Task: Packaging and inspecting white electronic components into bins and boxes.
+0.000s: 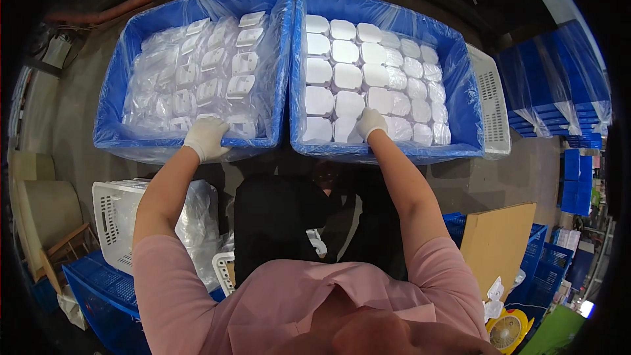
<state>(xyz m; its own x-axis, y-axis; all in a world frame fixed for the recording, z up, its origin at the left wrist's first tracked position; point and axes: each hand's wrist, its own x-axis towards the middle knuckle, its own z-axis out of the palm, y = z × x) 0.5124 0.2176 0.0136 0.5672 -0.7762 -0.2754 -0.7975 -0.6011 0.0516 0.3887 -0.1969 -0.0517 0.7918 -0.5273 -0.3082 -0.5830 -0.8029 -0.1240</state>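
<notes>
Two lined blue crates (289, 59) of white parts (347, 77) (gloved hands (206, 138) inside).

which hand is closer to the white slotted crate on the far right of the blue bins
Right. The right hand rests on white parts inside the right blue bin, which adjoins the white slotted crate. The left hand grips the left blue bin, farther away.

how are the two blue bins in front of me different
The left bin holds white parts sealed in clear bags; the right bin holds bare white parts in neat rows. The left hand grips the left bin's near rim; the right hand rests on parts inside the right bin. Both have clear liners.
</notes>
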